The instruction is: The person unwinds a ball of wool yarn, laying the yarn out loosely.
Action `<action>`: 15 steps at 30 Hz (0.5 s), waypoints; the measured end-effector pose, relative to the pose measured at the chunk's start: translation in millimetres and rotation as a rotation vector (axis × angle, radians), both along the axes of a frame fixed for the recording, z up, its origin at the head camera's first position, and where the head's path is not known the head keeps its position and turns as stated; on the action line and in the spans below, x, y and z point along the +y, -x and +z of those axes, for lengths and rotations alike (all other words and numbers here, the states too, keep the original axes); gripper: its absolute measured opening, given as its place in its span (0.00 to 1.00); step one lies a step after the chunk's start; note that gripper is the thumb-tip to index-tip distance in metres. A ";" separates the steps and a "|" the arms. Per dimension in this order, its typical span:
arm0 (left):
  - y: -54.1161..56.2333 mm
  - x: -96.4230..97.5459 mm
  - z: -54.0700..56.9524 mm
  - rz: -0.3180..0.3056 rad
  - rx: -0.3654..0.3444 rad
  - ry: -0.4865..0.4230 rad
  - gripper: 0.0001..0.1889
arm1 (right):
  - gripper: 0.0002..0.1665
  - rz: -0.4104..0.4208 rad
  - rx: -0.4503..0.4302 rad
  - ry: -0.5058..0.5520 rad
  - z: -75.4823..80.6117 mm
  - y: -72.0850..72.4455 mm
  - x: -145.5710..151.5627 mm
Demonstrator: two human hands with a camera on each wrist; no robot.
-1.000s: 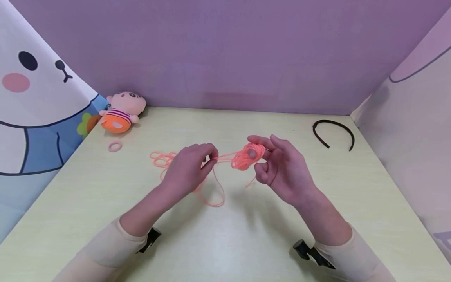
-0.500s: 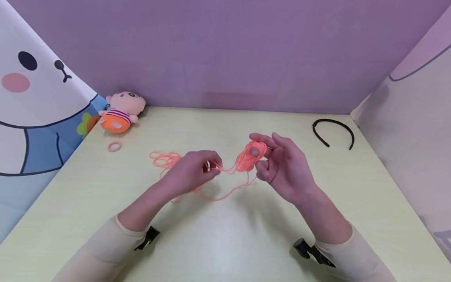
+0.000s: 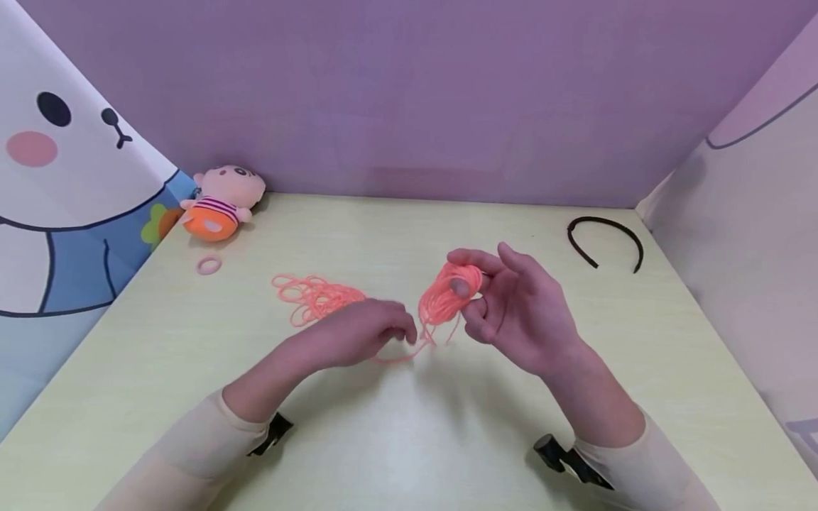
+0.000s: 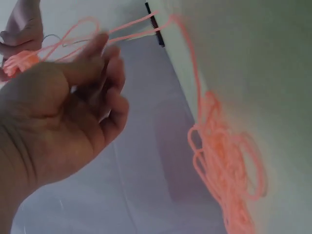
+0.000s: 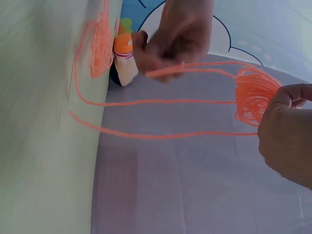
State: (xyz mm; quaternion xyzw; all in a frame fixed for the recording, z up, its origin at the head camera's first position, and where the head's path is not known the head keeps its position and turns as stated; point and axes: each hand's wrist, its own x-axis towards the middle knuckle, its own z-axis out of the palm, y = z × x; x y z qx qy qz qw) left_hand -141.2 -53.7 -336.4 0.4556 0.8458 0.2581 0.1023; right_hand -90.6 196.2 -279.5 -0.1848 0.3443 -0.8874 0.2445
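Observation:
A wound bundle of coral-pink yarn (image 3: 439,301) is held above the table in my right hand (image 3: 527,316); one fingertip pokes out through its loops. To the left of it, my left hand (image 3: 367,330) has its fingers bent, and pinches yarn strands (image 5: 204,71) that run across to the bundle in the right wrist view. That hand is blurred there. Loose yarn (image 3: 322,298) lies in a looped heap on the table, partly hidden behind the left forearm and hand. Two more strands (image 5: 161,102) hang from the bundle toward the tabletop.
A plush doll (image 3: 220,202) in orange shorts sits at the back left corner, with a pink ring (image 3: 208,265) in front of it. At the back right lies a black headband (image 3: 603,221). A purple cloth wall (image 3: 422,99) closes off the table's far side.
My left hand has moved down and slightly right, drawing strands round below the bundle. The bundle has tilted a little in my right hand, which stays nearly in place.

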 end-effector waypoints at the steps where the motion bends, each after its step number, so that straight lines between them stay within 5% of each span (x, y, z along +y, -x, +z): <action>1: -0.1 2.1 -0.6 0.063 0.032 -0.015 0.09 | 0.30 0.025 0.008 0.008 0.2 -0.7 -0.4; 5: -1.3 6.6 -2.3 0.182 0.009 -0.142 0.12 | 0.32 0.087 0.049 0.009 -0.8 -1.5 -2.3; 10: -5.0 9.5 -1.4 0.118 -0.170 -0.273 0.11 | 0.33 0.089 0.052 -0.016 -2.7 -1.0 -3.7; 15: -4.9 10.4 -1.1 0.147 -0.189 -0.319 0.05 | 0.33 0.057 0.041 -0.047 -5.5 1.1 -3.5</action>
